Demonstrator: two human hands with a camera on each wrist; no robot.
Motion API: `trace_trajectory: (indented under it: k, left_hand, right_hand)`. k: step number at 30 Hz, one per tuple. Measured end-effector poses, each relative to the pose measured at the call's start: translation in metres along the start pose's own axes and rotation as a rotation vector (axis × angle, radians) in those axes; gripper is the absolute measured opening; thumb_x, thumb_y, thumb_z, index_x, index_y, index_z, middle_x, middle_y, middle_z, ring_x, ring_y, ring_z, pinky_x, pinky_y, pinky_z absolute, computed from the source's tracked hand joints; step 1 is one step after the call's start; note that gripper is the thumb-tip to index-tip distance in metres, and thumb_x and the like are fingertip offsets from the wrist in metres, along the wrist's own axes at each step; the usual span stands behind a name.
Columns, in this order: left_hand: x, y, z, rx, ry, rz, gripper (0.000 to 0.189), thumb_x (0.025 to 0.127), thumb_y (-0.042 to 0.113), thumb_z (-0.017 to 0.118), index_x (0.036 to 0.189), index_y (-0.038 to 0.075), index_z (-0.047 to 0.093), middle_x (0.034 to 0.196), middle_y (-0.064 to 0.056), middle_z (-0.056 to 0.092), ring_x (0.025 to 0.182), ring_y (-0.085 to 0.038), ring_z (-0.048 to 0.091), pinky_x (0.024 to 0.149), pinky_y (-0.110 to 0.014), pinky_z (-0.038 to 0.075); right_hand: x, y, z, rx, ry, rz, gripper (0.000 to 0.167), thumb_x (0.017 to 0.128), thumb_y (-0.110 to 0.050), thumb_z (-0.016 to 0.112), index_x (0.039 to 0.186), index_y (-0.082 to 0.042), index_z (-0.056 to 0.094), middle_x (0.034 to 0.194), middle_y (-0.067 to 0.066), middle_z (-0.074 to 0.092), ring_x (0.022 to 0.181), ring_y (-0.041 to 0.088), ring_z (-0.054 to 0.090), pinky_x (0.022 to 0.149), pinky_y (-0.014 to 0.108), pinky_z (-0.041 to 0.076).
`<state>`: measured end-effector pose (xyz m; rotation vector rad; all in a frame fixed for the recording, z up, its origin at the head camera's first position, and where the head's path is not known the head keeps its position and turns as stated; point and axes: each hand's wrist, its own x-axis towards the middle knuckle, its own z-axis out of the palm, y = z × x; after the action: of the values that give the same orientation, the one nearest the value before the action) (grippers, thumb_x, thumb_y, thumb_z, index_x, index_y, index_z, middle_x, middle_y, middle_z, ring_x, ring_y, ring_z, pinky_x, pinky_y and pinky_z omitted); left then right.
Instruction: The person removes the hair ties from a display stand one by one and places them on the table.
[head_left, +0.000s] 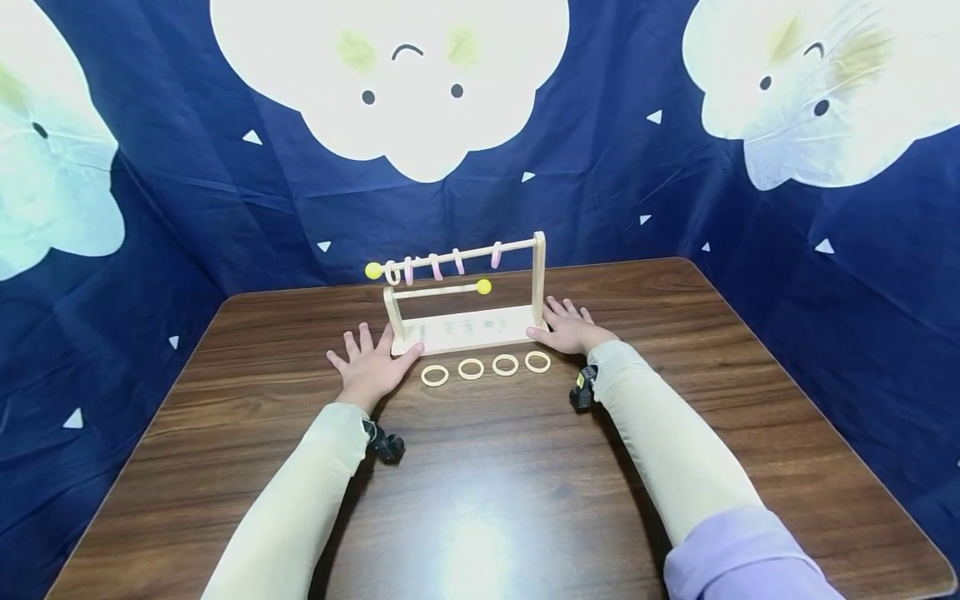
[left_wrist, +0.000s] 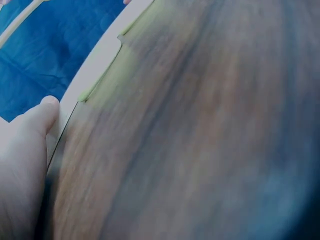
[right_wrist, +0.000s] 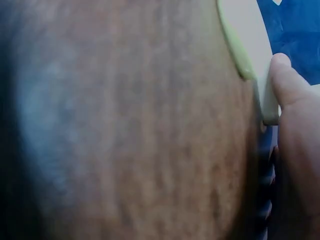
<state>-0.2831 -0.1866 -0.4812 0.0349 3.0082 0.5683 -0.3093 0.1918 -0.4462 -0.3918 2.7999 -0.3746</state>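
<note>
In the middle of the head view a small wooden rack (head_left: 465, 329) stands on a brown table (head_left: 480, 467), its base flat on the wood, with a long upper rod carrying pink rings (head_left: 437, 267) and a shorter lower rod tipped with a yellow ball (head_left: 484, 287). The left hand (head_left: 369, 367) lies flat on the table at the left end of the base, fingers spread and straight, thumb touching the base's front corner; the left wrist view shows that thumb (left_wrist: 42, 112) against the pale edge. The right hand (head_left: 570, 327) lies the same way at the right end, fingers straight, thumb on the base beside the tall post, and the right wrist view shows its thumb (right_wrist: 285, 80) pressed to the edge. Neither hand grasps anything. Just below the base, in a row across the centre of the frame, lie four pale rings (head_left: 487, 367), close to the rack but apart from it. To steady or square the rack well, press evenly from both ends, keeping the palms low so the base does not tip or slide into the row of rings.
</note>
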Motion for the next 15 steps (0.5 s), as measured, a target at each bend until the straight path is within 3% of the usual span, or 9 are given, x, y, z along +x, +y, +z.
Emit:
trace_trajectory:
  k: [4, 9, 15]
  left_hand:
    - [-0.003, -0.002, -0.007, -0.072, -0.029, 0.011, 0.101, 0.088, 0.087, 0.026, 0.164, 0.022, 0.01, 0.165, -0.029, -0.006, 0.148, -0.054, -0.015, 0.102, -0.078, -0.02]
    - [-0.003, -0.001, -0.025, -0.223, -0.028, 0.037, 0.091, 0.093, 0.082, 0.025, 0.164, 0.029, 0.004, 0.166, -0.025, 0.009, 0.148, -0.057, -0.003, 0.104, -0.081, -0.012]
    - [-0.004, 0.01, -0.049, -0.453, 0.065, 0.099, 0.082, 0.097, 0.074, 0.033, 0.164, 0.031, 0.01, 0.167, -0.015, 0.019, 0.151, -0.044, 0.017, 0.114, -0.072, 0.01]
  right_hand:
    - [0.002, 0.002, 0.005, -0.004, 0.0, 0.009, 0.083, 0.103, -0.064, 0.029, 0.162, -0.008, 0.012, 0.169, 0.015, 0.001, 0.154, 0.04, -0.004, 0.12, 0.063, 0.001]
    - [0.004, 0.004, 0.007, 0.03, 0.011, -0.001, 0.085, 0.102, -0.066, 0.03, 0.163, -0.01, 0.013, 0.169, 0.015, 0.001, 0.154, 0.042, -0.005, 0.119, 0.063, -0.001]
    - [0.001, 0.003, 0.005, 0.085, 0.011, -0.015, 0.088, 0.101, -0.069, 0.03, 0.163, -0.01, 0.012, 0.169, 0.017, 0.0, 0.153, 0.043, -0.008, 0.118, 0.064, -0.005]
